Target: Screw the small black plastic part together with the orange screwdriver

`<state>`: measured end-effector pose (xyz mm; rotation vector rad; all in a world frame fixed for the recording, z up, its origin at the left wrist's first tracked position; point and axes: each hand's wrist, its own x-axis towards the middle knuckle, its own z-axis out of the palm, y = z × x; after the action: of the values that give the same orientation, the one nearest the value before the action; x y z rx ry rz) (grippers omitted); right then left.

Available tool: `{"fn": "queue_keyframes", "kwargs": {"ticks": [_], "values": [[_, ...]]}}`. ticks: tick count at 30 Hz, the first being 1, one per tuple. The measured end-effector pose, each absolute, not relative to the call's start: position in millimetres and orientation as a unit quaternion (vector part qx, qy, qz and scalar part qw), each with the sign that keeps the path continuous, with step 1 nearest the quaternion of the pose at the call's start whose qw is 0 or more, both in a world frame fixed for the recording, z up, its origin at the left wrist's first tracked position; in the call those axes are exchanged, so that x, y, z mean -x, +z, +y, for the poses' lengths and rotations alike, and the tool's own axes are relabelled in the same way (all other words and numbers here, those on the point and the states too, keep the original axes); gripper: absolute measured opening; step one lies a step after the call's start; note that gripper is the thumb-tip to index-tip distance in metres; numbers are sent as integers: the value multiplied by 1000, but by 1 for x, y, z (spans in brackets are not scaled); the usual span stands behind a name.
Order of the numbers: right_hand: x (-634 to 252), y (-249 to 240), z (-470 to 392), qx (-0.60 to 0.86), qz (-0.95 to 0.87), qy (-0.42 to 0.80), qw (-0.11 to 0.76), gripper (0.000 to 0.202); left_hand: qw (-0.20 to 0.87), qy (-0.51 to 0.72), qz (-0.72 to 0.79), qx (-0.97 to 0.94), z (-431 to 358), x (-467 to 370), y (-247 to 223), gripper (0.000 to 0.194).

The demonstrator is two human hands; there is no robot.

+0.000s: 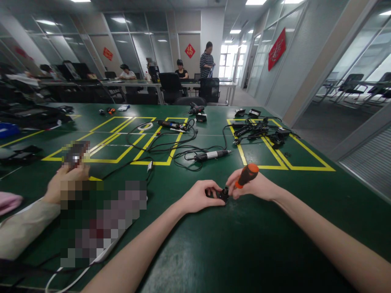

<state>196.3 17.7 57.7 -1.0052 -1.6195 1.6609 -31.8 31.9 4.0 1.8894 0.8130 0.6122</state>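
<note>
My left hand [203,196] is closed, with thumb and fingers pinching a small black part [225,195] just above the green table. Close against it on the right, my right hand [255,186] is closed around a screwdriver with a dark handle and orange end [248,175]. The handle tilts up and to the right. Its shaft is mostly hidden by the fingers, and I cannot tell whether its tip touches the black part. The fingertips of my right hand are at the part's upper right side.
Beyond my hands lies a grey and black corded electric screwdriver [212,155]. Black cables and parts [259,129] pile up at the right, inside yellow tape [311,167]. A blurred power strip [113,219] lies left. Another person's hand [69,179] holds a blurred object there.
</note>
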Motion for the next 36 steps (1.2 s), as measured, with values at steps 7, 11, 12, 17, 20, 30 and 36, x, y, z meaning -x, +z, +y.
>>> {"fn": "queue_keyframes", "kwargs": {"ticks": [7,11,12,17,20,30,36], "values": [[-197,57,17,319,-624,646,302,18,481,247,333,-773,33,32,4,40],[-197,56,18,346,-629,616,323,19,483,245,330,-773,33,33,3,41],[-197,55,19,353,-627,614,325,19,484,244,329,-773,33,33,3,41],[-199,52,21,348,-606,640,319,23,488,246,330,-770,32,32,4,40],[-199,52,20,322,-610,653,312,23,485,246,335,-769,32,32,5,40],[-201,50,22,329,-629,626,323,17,480,247,324,-777,33,32,4,38],[-198,53,20,297,-617,650,329,25,477,243,323,-781,33,33,6,38]]}}
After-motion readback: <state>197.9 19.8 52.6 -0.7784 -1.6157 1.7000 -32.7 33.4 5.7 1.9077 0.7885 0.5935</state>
